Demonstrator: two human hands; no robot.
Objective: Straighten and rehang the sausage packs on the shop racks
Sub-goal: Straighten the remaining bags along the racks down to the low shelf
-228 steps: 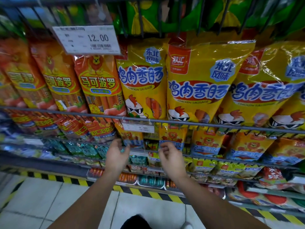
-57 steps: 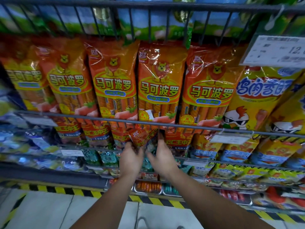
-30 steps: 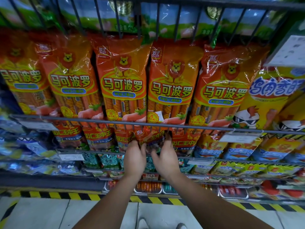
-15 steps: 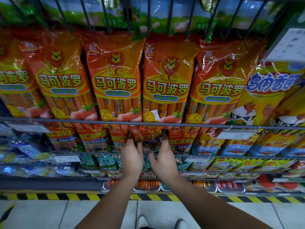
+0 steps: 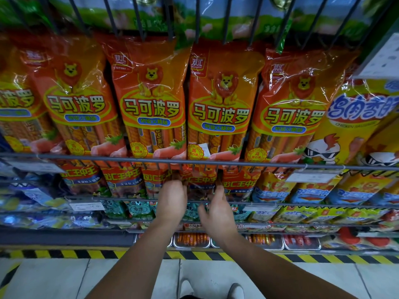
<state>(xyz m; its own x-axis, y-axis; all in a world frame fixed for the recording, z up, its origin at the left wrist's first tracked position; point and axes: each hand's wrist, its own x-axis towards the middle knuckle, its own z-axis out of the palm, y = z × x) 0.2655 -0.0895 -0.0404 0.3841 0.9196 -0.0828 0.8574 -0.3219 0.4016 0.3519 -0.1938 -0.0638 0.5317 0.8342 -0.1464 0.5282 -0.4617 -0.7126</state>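
Upper bar: crosses the orange packs, barring direct reach.
Slot beneath: left hand and right hand fill it, holding a red pack between them.
Lower rail: bounds the slot.
Floor: open.

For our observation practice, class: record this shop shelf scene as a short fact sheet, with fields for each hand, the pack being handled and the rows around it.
left hand: grips the left edge of the red sausage pack
right hand: grips the same pack's right edge
pack's place: second row, just under the wire rail
row above: orange lion packs, hanging side by side
far right: yellow chicken sausage packs
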